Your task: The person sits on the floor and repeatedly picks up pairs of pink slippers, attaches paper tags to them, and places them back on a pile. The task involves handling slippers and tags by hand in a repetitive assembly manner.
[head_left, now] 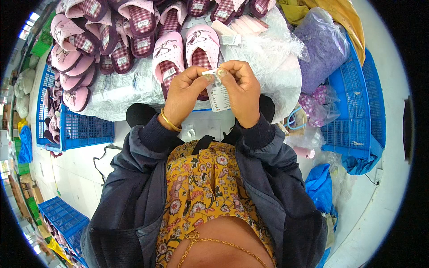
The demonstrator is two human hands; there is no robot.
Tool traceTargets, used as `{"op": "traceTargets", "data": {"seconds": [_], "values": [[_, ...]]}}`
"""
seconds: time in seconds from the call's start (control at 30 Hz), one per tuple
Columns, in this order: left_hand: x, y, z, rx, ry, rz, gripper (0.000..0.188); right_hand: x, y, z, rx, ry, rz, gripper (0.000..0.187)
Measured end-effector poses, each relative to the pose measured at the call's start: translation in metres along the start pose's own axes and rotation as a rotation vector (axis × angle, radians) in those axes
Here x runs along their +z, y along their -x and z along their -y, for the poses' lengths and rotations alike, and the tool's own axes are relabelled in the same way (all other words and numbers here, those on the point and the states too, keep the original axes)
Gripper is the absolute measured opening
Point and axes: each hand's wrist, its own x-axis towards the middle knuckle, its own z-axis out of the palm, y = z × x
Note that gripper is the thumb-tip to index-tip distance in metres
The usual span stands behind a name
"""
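Closest to my camera is the yellow flowered top (205, 187) under a dark jacket (134, 196), both sleeves rising from the lower edge toward the hands. From the fingers outward: I see the fingers (206, 77) of the left hand (185, 94) and those of the right hand (243, 91) pinched narrow on the top edge of a small white printed label (218, 94), which hangs down between the two hands, held up in front of the chest and above the slippers. A gold bangle (170, 121) sits on the left wrist. Just behind the label I see a pair of pink slippers (185, 51) with checked insoles, lying on a sheet of clear plastic wrap (268, 58) that covers a mound. Further left and up, many more pink slippers (85, 40) of the same kind are piled, some spilling into a blue plastic crate (82, 129) at the left. To the right I make out a clear bag of purple material (321, 44) resting against another blue crate (357, 111), with yellow cloth (335, 13) above it. A pink spool-like thing (305, 152) lies near the right elbow, though I cannot tell exactly what it is. Blue plastic sheeting (319, 185) lies on the pale floor (76, 169) at lower right, and a third blue crate (62, 219) shows at lower left.
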Motion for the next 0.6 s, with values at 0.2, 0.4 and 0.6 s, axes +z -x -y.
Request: {"op": "traceTargets", "data": {"seconds": [0.2,0.4,0.6], "values": [[-0.016,-0.010,0.018,0.000,-0.001,-0.030,0.012,-0.006,0.000,0.000,-0.057,0.107,0.035,0.018],[-0.019,-0.004,0.020,0.142,-0.202,-0.010,0.016,0.006,0.012,0.015,0.134,0.098,0.057,0.028],[-0.017,0.003,0.008,0.256,-0.424,-0.045,0.015,0.011,0.011,0.010,0.119,0.121,0.016,0.032]]}}
